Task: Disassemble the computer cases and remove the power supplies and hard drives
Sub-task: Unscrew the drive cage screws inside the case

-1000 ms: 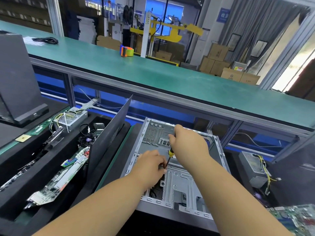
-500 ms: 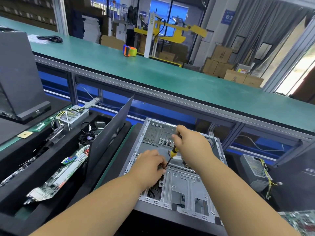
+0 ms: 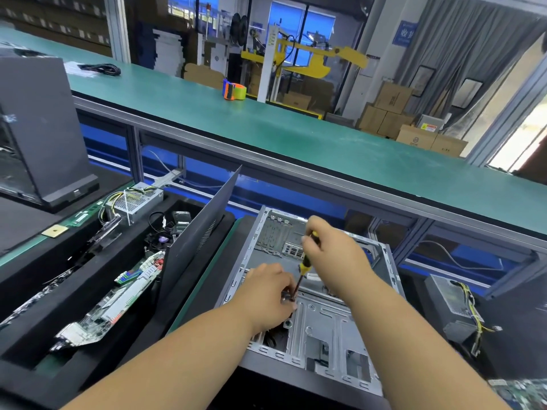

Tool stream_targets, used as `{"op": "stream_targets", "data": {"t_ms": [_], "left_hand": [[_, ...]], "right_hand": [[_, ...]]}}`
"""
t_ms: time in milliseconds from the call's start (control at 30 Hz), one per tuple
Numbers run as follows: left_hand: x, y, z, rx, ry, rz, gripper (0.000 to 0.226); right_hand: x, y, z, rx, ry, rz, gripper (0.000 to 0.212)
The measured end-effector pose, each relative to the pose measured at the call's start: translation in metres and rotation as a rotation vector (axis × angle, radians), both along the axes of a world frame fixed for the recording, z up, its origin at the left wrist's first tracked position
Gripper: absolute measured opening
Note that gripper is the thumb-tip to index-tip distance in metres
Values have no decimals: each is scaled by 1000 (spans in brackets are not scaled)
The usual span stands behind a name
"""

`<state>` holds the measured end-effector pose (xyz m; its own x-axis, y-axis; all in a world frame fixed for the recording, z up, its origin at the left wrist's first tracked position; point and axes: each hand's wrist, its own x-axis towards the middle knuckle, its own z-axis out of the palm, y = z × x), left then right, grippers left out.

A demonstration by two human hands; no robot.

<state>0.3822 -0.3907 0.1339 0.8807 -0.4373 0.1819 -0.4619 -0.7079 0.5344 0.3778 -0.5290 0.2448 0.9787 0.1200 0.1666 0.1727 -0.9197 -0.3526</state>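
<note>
Both hands are down inside the open computer case (image 3: 331, 324), which lies on its side at the near edge of the desk (image 3: 213, 279), its bare metal interior facing up. The right hand (image 3: 334, 255) has its grip wrapped around the yellow-and-black handle of a screwdriver (image 3: 305, 266), the shaft slanting down and to the left. The left hand (image 3: 266, 294) sits right at the tip, fingers curled in a narrow pinch around something small and dark there; what it is, I cannot tell. Just left of the case a dark side panel (image 3: 201, 229) stands tilted on edge. Beyond it, a black tray (image 3: 35, 294) carries circuit boards (image 3: 109, 309), and a silver power supply (image 3: 134, 201) with yellow wires sits at the tray's far end. Another power supply (image 3: 453, 306) rests off the case's right side. On the green upper shelf (image 3: 296, 134) behind stands an orange and green tape dispenser (image 3: 234, 90).
</note>
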Motion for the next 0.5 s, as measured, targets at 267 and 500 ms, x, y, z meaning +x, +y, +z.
{"op": "stream_targets", "data": {"t_ms": [267,500], "left_hand": [[2,0,-3,-30,8,0,22],[2,0,-4,-65,20,0,21]], "right_hand": [[-6,-2,15,-34,109,11,7],[-5,-5,17,-237,59,-78,29]]}}
